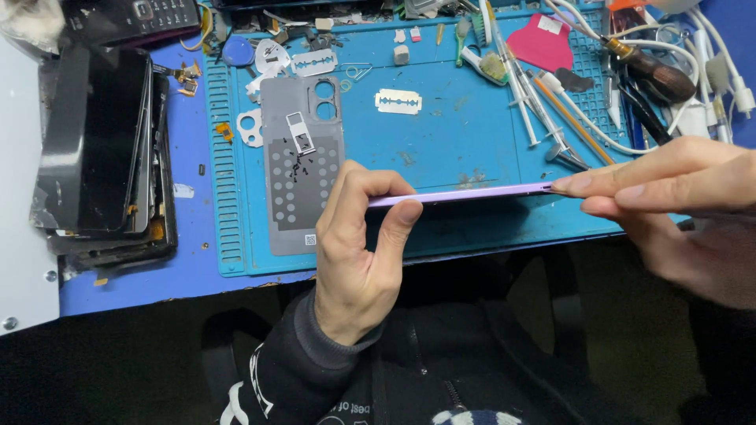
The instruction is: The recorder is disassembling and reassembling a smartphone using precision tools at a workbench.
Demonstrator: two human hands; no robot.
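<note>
Blue work mat [465,134] is being used as the base, with a grey phone back cover [302,161] lying flat on its left part. A thin purple phone [465,194] is being held edge-on above the mat's front edge, pinched at one end by the closed left hand [358,252] and at the other by the right hand [677,208] fingertips. Two razor blades [398,101] are lying behind it, possibly bare.

Left hand [358,252] pinching, thumb up; right hand [677,201] fingertips pressed together, pointing left.
</note>
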